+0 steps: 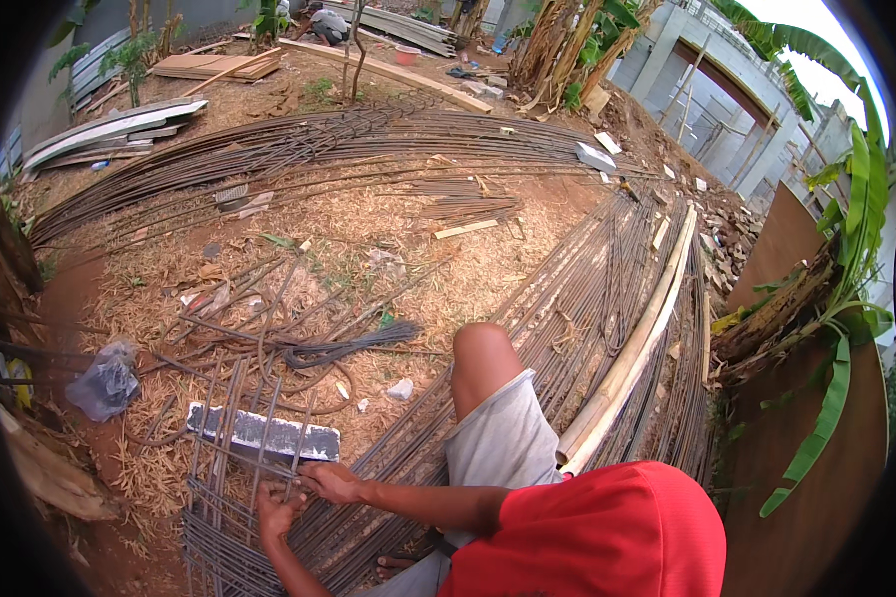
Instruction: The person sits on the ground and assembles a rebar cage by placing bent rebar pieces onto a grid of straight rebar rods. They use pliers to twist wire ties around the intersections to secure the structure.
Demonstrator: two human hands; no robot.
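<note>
A rebar cage (224, 517), made of long steel bars with several crossing stirrups, lies at the lower left in front of me. My left hand (277, 509) is closed at one of its bars, fingers curled around it. Just to the right and slightly farther away, my right hand (331, 483) pinches at a crossing of the bars; what lies between its fingertips is too small to make out. Under the cage's far part sits a dark block with worn white paint (314, 441). A bundle of thin dark tie wire (363, 340) rests on the ground beyond it.
Long rebars (558, 289) run along my right, with a bamboo pole (637, 348) on top. Another stack of bars (269, 149) curves across the back. A clear plastic bag (107, 381) lies at left. Banana plants (856, 219) and a brown panel (806, 428) stand right.
</note>
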